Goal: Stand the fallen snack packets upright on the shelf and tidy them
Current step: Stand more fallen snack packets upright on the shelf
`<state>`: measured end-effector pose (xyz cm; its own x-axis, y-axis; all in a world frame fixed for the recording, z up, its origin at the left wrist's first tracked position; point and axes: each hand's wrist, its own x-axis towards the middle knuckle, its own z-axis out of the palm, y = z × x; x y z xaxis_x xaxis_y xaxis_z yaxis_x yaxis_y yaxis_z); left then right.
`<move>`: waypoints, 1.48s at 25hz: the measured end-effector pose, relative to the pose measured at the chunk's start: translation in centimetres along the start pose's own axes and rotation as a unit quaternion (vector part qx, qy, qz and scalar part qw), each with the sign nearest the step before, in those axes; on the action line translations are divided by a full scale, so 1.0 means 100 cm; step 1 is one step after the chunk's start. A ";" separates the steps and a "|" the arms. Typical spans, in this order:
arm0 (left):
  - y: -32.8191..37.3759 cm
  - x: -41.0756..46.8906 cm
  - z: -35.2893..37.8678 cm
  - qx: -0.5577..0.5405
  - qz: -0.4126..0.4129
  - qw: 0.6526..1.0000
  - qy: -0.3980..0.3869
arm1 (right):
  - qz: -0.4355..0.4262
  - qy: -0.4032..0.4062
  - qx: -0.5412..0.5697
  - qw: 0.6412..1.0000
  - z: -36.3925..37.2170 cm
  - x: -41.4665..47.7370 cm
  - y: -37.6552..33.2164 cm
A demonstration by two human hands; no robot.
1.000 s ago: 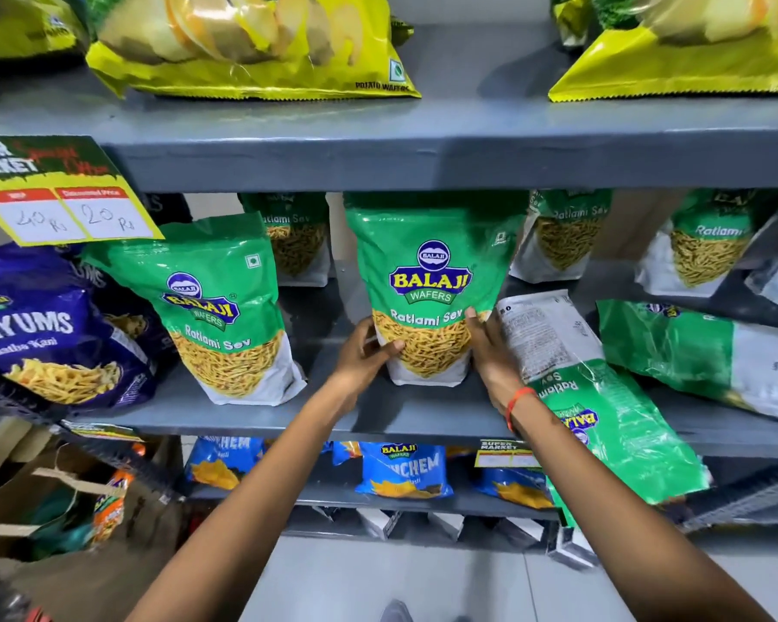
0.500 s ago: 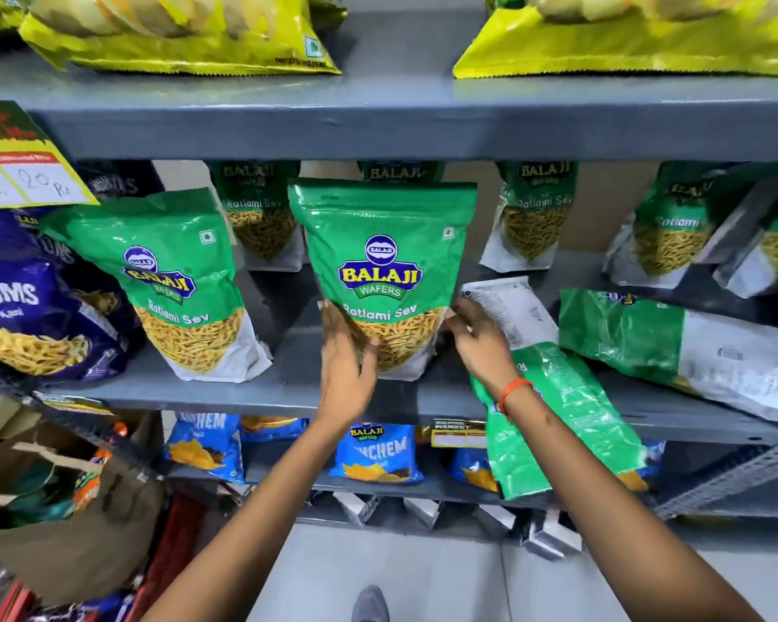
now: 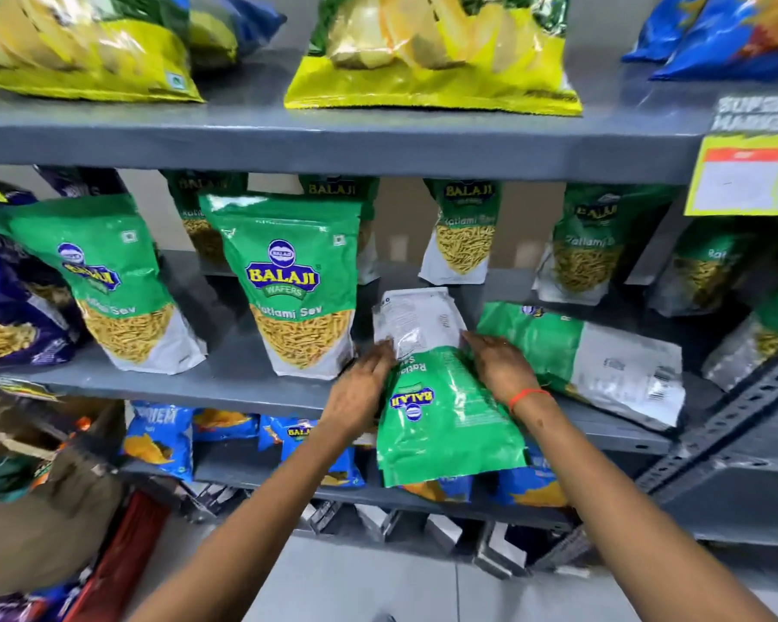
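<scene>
A green Balaji Ratlami Sev packet (image 3: 441, 415) lies flat on the grey middle shelf (image 3: 243, 388), upside down, its green end hanging over the front edge. My left hand (image 3: 360, 392) holds its left side and my right hand (image 3: 499, 365) its right side. Just left of it, an identical packet (image 3: 293, 285) stands upright, with another upright packet (image 3: 109, 285) further left. A second fallen packet (image 3: 589, 356) lies on its side to the right of my right hand.
More green packets stand along the back of the shelf (image 3: 463, 235). Yellow chip bags (image 3: 432, 51) fill the shelf above, blue packets (image 3: 163, 442) the one below. Dark blue bags (image 3: 6, 307) sit at far left. A slotted metal upright (image 3: 737, 419) is at right.
Both hands left the upright centre packet and moved right onto the fallen upside-down packet. The view shifted to the right.
</scene>
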<state>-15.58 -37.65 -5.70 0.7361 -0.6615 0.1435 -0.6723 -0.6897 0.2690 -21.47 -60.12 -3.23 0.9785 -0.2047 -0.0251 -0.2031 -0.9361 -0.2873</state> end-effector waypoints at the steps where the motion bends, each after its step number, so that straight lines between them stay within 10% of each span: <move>1: -0.002 0.006 0.001 0.003 0.001 1.000 0.002 | -0.008 0.004 0.010 1.000 -0.002 0.000 0.002; 12: 0.016 0.039 -0.028 -0.220 -0.089 0.966 0.101 | 0.081 -0.031 0.121 0.989 -0.015 -0.013 0.033; 19: 0.027 0.078 -0.054 -0.492 -0.131 0.859 0.062 | 0.113 0.053 0.297 0.947 -0.049 0.000 0.011; 31: 0.040 0.113 -0.048 -0.575 -0.172 0.792 0.117 | 0.129 0.105 0.434 0.886 -0.037 0.015 0.048; 37: 0.031 0.092 -0.019 -0.514 -0.119 0.845 -0.090 | 0.096 -0.005 0.408 0.908 -0.042 0.012 0.027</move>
<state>-10.71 -45.34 -1.78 0.7549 -0.6376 -0.1536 -0.0149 -0.2509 0.9679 -20.99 -64.14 0.02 0.9289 -0.3352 -0.1576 -0.2803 -0.3581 -0.8906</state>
